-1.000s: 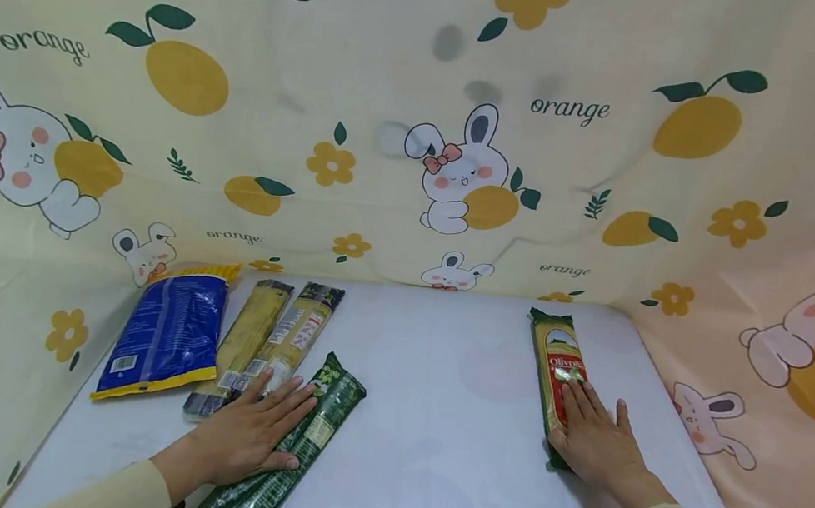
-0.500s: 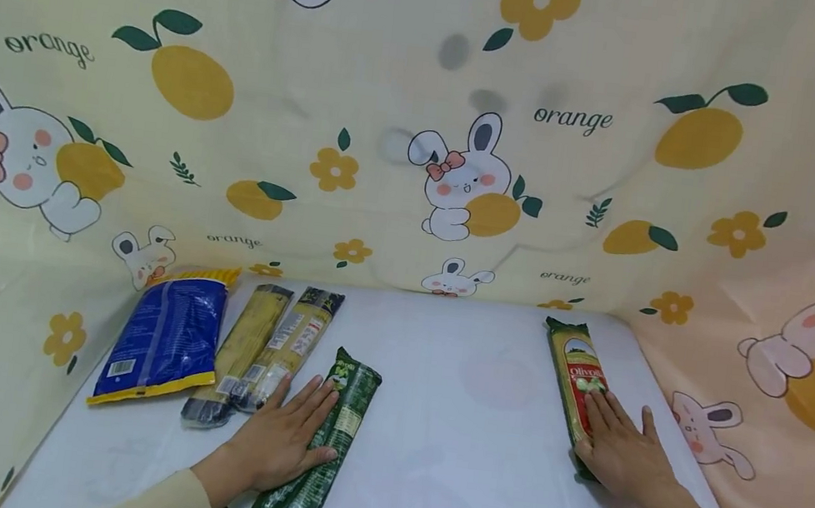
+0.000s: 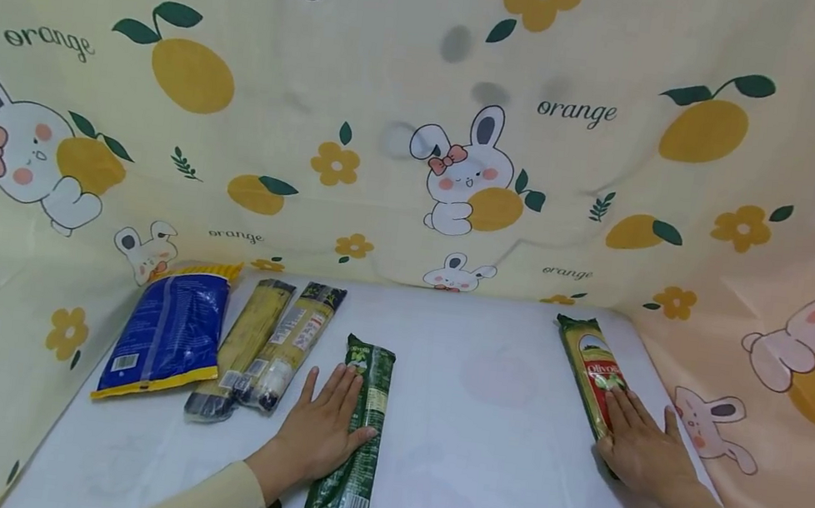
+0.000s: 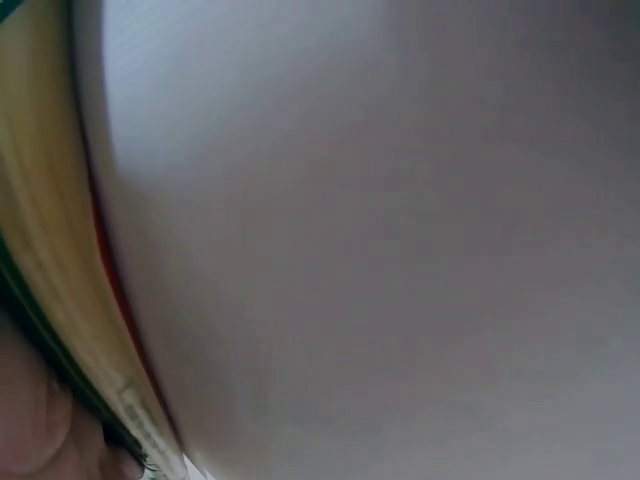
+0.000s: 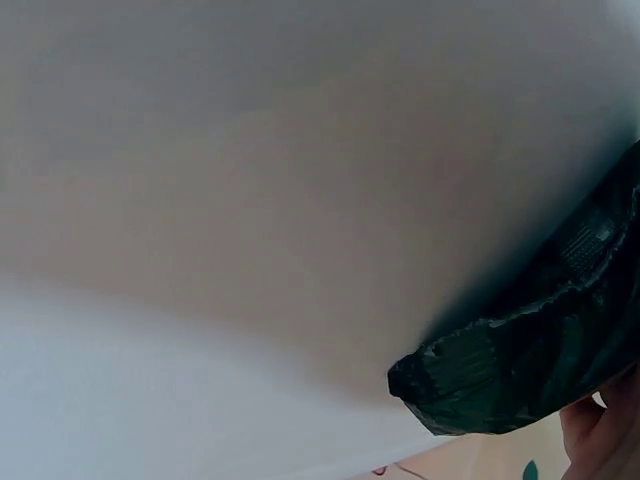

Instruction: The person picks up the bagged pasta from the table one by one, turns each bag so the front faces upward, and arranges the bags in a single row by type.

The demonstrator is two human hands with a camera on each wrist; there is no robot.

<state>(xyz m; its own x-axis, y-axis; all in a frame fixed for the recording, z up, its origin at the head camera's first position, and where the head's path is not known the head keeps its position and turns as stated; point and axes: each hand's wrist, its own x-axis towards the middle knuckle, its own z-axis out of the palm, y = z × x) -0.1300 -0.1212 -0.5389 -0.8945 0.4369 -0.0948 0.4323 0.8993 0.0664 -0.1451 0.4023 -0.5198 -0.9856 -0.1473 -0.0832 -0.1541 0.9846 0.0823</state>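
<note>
My left hand (image 3: 321, 429) lies with straight fingers on a dark green spaghetti pack (image 3: 362, 467), printed side with barcode up, near the table's front middle. In the left wrist view, yellow strands show through the side of this spaghetti pack (image 4: 45, 160), with fingertips (image 4: 30, 415) at its edge. At the right, my right hand (image 3: 649, 453) rests, fingers extended, on the lower part of a second spaghetti pack (image 3: 587, 367) with a red label. The right wrist view shows the dark green end of that pack (image 5: 500, 380), fingers (image 5: 605, 435) beside it.
Two clear-wrapped packs of long noodles (image 3: 255, 329) (image 3: 295, 342) lie side by side at the left. Left of them is a blue bag (image 3: 167, 336) with yellow edges. The white table (image 3: 463, 428) is backed by a rabbit-and-orange printed cloth (image 3: 367, 82).
My left hand has slid the green spaghetti pack to the right, and it has turned to lie straighter. My right hand has shifted right along with the red-labelled pack.
</note>
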